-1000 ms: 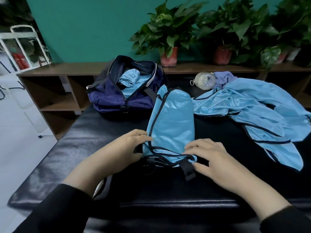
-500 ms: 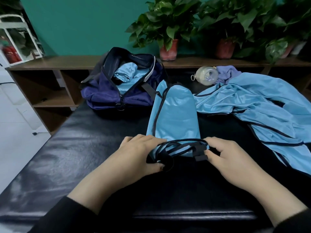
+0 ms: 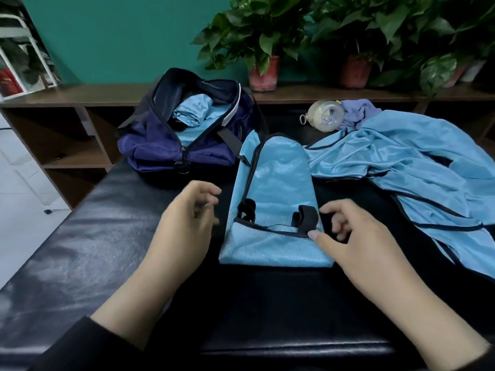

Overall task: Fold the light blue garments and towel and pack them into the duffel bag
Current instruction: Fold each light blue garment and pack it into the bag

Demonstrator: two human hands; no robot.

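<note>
A black padded table [image 3: 80, 263] stood before a teal wall. The folded garment [image 3: 276, 210] lay central; duffel bag [image 3: 171, 145] at eleven o'clock. Right hand [image 3: 356, 236] pinched its strap [image 3: 308, 218]; left hand [image 3: 187, 220] hovered, fingers loosely curled. Best tuck straps under before folding again.

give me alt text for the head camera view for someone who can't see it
A person's right hand pinches a black strap on a partly folded light blue garment lying on a black padded table, while the left hand hovers loosely beside it. Behind, an open navy duffel bag holds rolled blue fabric; another blue garment lies unfolded to the right.
</note>
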